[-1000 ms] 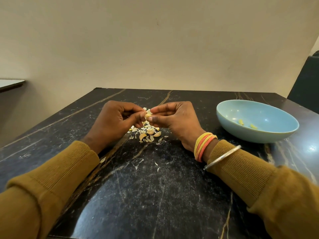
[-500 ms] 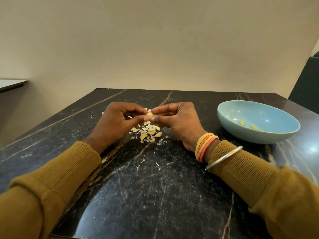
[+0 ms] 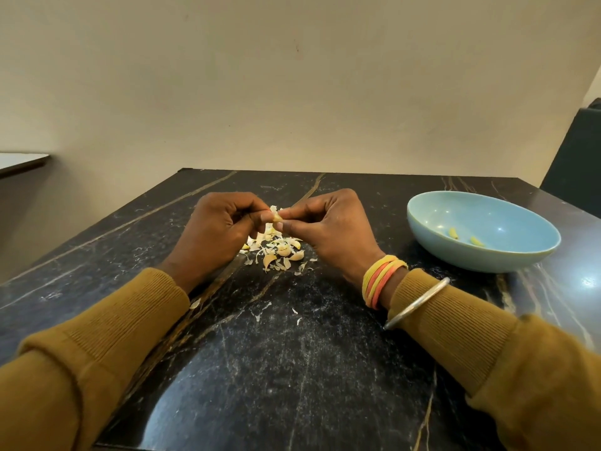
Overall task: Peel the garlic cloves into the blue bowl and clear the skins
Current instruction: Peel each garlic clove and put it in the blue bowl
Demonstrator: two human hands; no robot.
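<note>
Clove in work: garlic clove held above the black marble table, between both hands; small, long axis hard to judge, seems roughly upright with a papery tip at the top.
Left hand: fingers curled, thumb and forefinger pinching the clove's left side.
Right hand: curled, pinching the clove from the right.
Skins and cloves: loose pile on the table directly under the hands; cloves lie at mixed angles.
Blue bowl: right of the hands, well apart; two peeled cloves inside, long axes roughly front to back.
Wrist: bangles on the right.
</note>
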